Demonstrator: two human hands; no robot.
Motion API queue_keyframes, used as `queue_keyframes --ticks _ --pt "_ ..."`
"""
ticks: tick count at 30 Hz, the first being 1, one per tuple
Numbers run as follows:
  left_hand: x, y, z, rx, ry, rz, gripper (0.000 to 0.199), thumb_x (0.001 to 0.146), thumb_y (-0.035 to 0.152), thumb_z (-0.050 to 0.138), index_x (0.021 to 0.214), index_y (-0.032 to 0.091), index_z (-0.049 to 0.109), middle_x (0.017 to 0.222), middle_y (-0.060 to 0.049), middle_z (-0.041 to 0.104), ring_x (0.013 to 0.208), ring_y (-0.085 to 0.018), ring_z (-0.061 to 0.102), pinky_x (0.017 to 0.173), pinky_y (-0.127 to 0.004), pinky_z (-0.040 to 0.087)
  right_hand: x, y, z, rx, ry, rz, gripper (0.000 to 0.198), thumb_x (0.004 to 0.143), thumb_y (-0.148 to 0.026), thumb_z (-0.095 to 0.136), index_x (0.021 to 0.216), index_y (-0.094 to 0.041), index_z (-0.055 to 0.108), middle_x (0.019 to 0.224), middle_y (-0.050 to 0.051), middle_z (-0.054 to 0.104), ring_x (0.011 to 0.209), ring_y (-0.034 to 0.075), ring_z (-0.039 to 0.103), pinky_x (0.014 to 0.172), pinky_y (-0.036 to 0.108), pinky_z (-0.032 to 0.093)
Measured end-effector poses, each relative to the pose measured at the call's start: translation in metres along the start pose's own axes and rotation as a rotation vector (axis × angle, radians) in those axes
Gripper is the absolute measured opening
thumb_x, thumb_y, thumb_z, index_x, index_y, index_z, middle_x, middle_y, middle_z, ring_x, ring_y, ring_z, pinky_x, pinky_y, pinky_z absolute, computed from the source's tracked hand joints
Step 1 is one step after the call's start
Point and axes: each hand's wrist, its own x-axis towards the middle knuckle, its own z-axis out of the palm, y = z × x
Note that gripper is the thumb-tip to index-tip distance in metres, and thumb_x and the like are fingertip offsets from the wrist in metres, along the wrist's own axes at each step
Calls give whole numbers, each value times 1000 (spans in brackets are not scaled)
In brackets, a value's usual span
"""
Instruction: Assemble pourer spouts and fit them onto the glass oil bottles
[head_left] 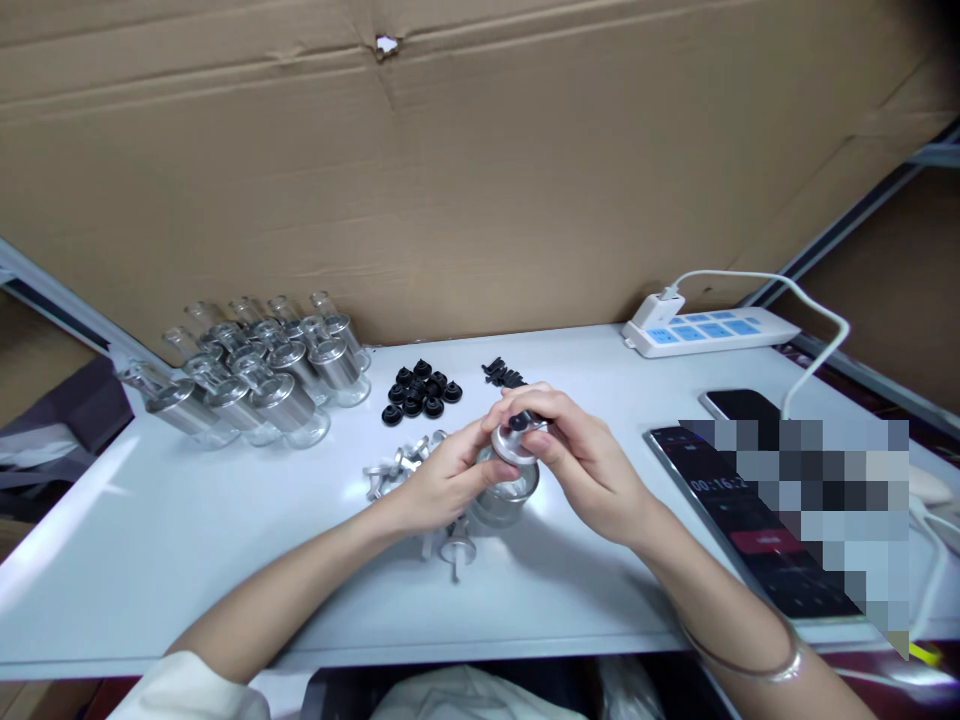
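A round silver metal cap (517,445) with a black part (519,421) on top is between my hands, just above a glass bottle (504,500). My left hand (456,475) is closed round the near-left side of the cap, its thumb on the rim. On the other side, my right hand (581,455) has its thumb against the cap and fingers curled over the top. Whether the fingers also grip the bottle's neck is hidden. Below my left wrist lies a loose silver cap (457,550) with a stem, and more silver caps (394,470) lie behind that forearm.
Glass bottles (277,400) with silver bands stand grouped at the left. Black stoppers (420,390) and small black pieces (501,372) lie at the back of the white table (187,550). At the right are a power strip (712,330), a cable (814,360) and phones (720,500).
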Motion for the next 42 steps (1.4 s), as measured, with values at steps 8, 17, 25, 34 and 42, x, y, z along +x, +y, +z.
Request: queue_keyframes --ticks 8,17,25,34,42 --pt "0 -2 0 -15 -42 16 58 82 56 56 128 21 53 131 -9 56 122 -29 49 103 -38 37 -1 -1 0 -15 1 -8 18 97 -30 40 107 -25 55 97 5 64 98 20 57 84 36 49" --pt "-3 2 0 -86 -80 45 66 82 63 49 133 22 49 135 -9 52 128 -31 43 108 -41 32 0 -1 0 -15 5 -15 22 97 -32 39 107 -24 57 98 7 65 97 21 57 86 39 49" --pt "-3 13 6 -3 -5 -62 67 88 64 31 132 17 51 133 -11 54 125 -30 46 106 -39 34 -2 -1 1 18 14 3 23 97 -31 41 111 -27 58 101 5 65 98 20 55 84 36 48" --pt "-3 11 6 -17 -5 -115 65 86 65 37 120 14 58 118 -12 62 110 -27 56 95 -37 43 -13 8 18 475 16 217 26 94 -43 40 107 -27 56 117 5 56 115 23 50 100 43 40" --pt "-6 14 7 -63 26 -194 52 90 55 39 115 14 59 119 -11 60 112 -26 53 98 -36 40 -15 17 26 623 12 240 36 84 -50 55 113 -28 55 115 5 59 108 23 57 92 43 46"
